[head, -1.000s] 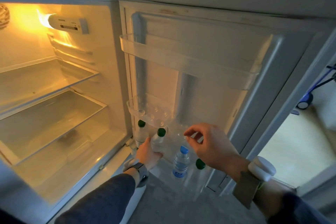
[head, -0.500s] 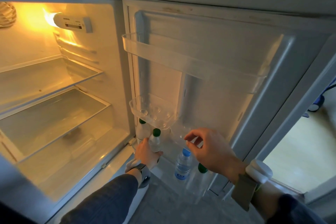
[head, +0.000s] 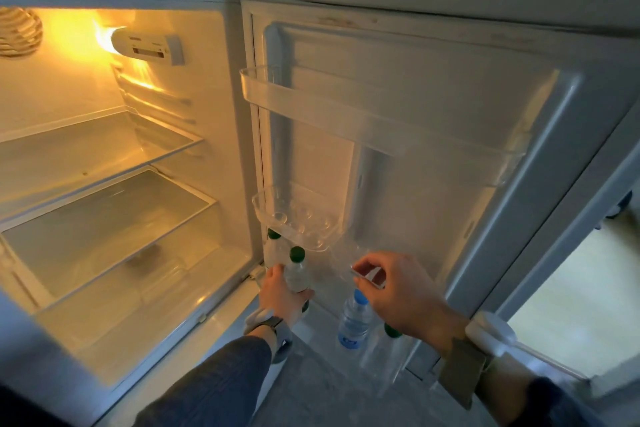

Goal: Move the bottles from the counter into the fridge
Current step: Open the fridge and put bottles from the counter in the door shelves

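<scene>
**Seating a bottle in the bottom door shelf**

I read the step as lowering one bottle into the fridge door's bottom shelf [head: 322, 319], approx. complete.

1. L hand [head: 282, 295]: fingers wrapped round the body of a green-cap bottle [head: 297, 272]. Bottle stands upright, long axis vertical, cap up, directly under the clear egg tray [head: 298, 222]. A 2nd green cap [head: 274, 235] shows behind it, nearer the hinge.
2. R hand [head: 398, 291]: fingers curled, thumb and forefinger pinching the shelf's front rail [head: 369, 279]; no bottle in it.
3. Blue-cap bottle [head: 354, 321] stands just below the R hand, and another green-cap bottle [head: 388, 345] beside it toward the door's outer edge.

Key relation: the held bottle lies ahead of and above the L wrist, so the L hand is the nearer; I judge the next move is straight down, then release.

Change vs. 1 s ago: the bottle sits lower, tucked closer under the egg tray; R hand is at the same rail. Counter not in view.
</scene>
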{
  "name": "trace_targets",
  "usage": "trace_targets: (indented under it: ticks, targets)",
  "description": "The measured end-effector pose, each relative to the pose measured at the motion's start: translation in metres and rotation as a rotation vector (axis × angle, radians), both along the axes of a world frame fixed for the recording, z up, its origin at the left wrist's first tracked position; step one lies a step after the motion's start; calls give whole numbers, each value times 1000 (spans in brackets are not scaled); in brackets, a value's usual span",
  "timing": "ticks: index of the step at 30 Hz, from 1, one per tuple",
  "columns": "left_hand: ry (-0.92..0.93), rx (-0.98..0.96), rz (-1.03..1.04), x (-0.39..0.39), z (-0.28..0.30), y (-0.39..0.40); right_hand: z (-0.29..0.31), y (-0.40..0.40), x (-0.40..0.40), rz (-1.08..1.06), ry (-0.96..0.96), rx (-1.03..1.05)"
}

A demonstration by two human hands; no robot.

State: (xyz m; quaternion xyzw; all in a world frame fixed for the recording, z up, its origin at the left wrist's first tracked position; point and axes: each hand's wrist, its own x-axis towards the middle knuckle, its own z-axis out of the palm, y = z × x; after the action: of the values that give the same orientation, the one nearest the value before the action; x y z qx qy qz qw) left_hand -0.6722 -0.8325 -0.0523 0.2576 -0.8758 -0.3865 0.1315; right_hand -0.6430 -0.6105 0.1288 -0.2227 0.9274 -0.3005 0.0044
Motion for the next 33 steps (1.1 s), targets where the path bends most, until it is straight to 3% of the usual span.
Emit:
trace_targets:
  ticks: [5, 16, 24, 33]
  targets:
    - [75, 96, 82, -1, -4, 1, -1, -1, 0, 6, -16, -4]
    - [57, 81, 85, 1, -7, 4, -5, 0, 3, -1, 25, -12]
    - [74, 91, 132, 26, 10, 19, -7, 7, 5, 119, 31, 4]
    - [52, -190, 110, 107, 34, 53, -9, 14, -1, 413, 73, -1]
